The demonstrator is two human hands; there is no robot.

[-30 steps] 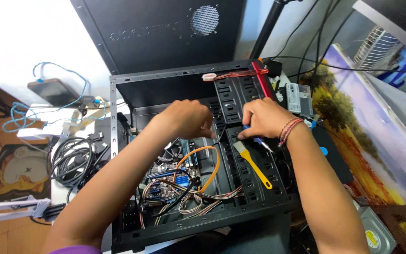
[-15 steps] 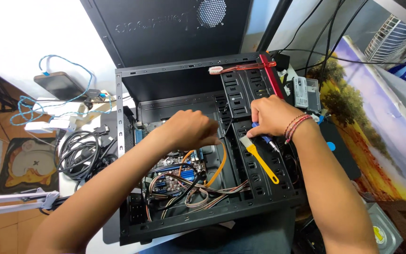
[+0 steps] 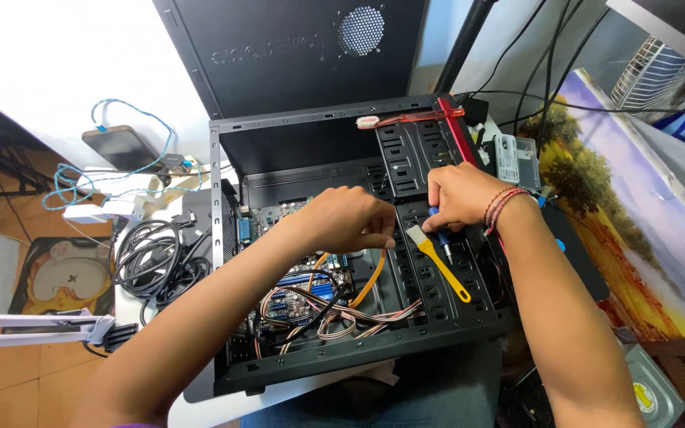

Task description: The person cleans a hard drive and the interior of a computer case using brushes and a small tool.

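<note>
Two hands are held inside an open black metal computer case — the left hand curled shut over the circuit board. A blue-handled screwdriver is clasped in the right hand above the perforated drive bay, just beside a yellow plastic brush lying there.

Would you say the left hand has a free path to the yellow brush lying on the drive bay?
Probably yes. The left hand hovers just left of the yellow brush, which lies uncovered on the drive bay; nothing stands between them, and the right hand sits above its bristle end.
</note>
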